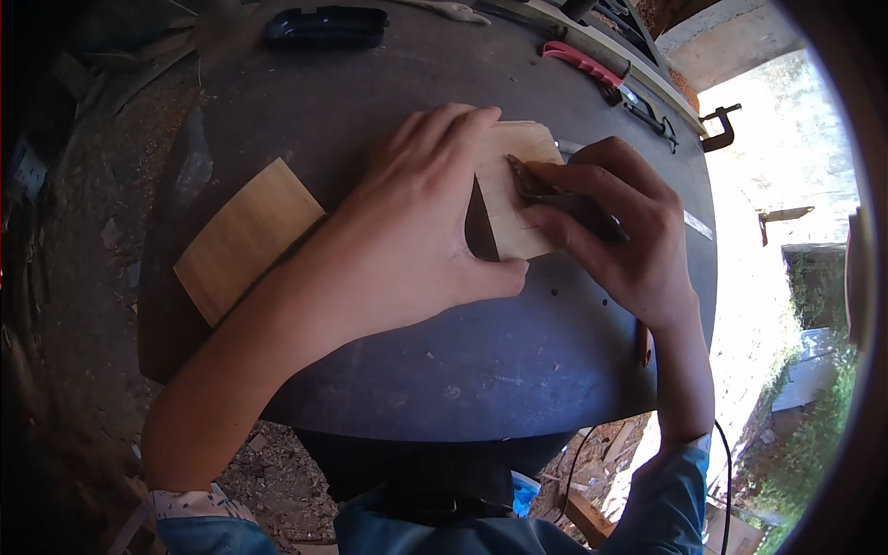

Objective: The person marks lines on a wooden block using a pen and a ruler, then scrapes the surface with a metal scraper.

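Observation:
My left hand (435,199) spans the left side of a pale wooden block (504,208), fingers over its far edge and thumb at its near corner, gripping it on the dark table. My right hand (638,217) pinches a small, thin, dark brownish piece (525,178) against the block's top face. Most of that piece is hidden by the fingers, and its kind cannot be made out. Left of my left forearm lies a second flat, slightly curved wooden piece (250,240).
The dark table (444,379) has a rounded near edge. At its far side are a black plastic tray (326,30) and a pink-handled tool (585,63). A clamp (723,128) grips the right edge. A brown strip (645,344) lies by my right forearm.

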`<state>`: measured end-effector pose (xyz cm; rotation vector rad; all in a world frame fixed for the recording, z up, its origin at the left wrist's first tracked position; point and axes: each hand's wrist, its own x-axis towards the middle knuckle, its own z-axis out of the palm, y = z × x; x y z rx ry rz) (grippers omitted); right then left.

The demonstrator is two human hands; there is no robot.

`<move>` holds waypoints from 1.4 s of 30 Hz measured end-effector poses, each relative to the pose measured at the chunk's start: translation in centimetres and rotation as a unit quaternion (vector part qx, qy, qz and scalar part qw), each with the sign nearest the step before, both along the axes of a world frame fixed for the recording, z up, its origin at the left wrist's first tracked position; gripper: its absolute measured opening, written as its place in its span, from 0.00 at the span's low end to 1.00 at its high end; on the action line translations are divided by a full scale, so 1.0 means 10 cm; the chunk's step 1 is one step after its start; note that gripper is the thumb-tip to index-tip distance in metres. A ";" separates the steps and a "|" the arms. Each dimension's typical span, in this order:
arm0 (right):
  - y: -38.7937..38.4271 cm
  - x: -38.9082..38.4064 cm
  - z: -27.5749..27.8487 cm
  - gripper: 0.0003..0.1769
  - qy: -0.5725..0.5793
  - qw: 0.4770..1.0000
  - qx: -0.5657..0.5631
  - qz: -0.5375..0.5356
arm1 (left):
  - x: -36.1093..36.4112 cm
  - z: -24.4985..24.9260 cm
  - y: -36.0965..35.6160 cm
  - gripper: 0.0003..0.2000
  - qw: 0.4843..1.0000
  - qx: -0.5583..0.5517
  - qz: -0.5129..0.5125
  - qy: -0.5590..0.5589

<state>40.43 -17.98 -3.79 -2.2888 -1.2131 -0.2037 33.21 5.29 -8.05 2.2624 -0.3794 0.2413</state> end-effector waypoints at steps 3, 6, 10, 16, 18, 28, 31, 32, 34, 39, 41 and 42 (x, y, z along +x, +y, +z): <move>-0.06 0.12 -0.04 0.14 -0.038 0.999 -0.007 0.002 | 0.02 -0.02 0.01 0.52 1.000 0.005 -0.010 0.012; -0.07 0.13 -0.06 0.14 -0.034 0.999 -0.009 0.016 | 0.02 -0.05 -0.02 0.52 1.000 -0.022 -0.018 0.006; -0.08 -0.05 0.00 0.16 -0.004 0.994 -0.027 0.107 | 0.06 -0.10 -0.03 0.53 0.998 -0.039 -0.043 0.015; -0.14 0.07 -0.06 0.13 0.144 0.985 0.093 -0.015 | 0.15 -0.08 -0.11 0.55 0.995 -0.027 -0.084 0.042; -0.14 0.10 -0.05 0.12 0.144 0.984 0.102 -0.039 | 0.15 -0.08 -0.10 0.55 0.994 -0.022 -0.093 0.044; -0.11 0.12 0.00 0.09 0.041 0.998 0.039 -0.018 | 0.07 -0.02 -0.06 0.58 0.999 0.007 -0.038 0.008; -0.08 -0.02 0.08 0.09 0.006 0.998 -0.002 0.062 | 0.08 -0.02 -0.03 0.57 0.999 0.010 -0.040 -0.011; -0.07 -0.02 0.10 0.09 0.001 0.998 -0.007 0.064 | 0.08 -0.02 -0.02 0.57 0.999 0.012 -0.042 -0.013; -0.07 0.10 0.04 0.08 0.007 0.999 0.006 0.042 | 0.06 -0.01 -0.02 0.57 0.999 0.017 -0.043 -0.009; -0.07 0.09 0.04 0.07 -0.080 0.995 -0.059 0.009 | 0.07 -0.04 -0.03 0.56 0.999 0.029 -0.036 -0.016; -0.10 0.12 0.08 0.09 -0.134 0.984 -0.121 0.004 | 0.09 -0.06 -0.04 0.56 0.998 0.039 -0.035 -0.021; -0.11 0.14 0.09 0.10 -0.157 0.975 -0.155 0.003 | 0.09 -0.07 -0.05 0.56 0.998 0.042 -0.033 -0.022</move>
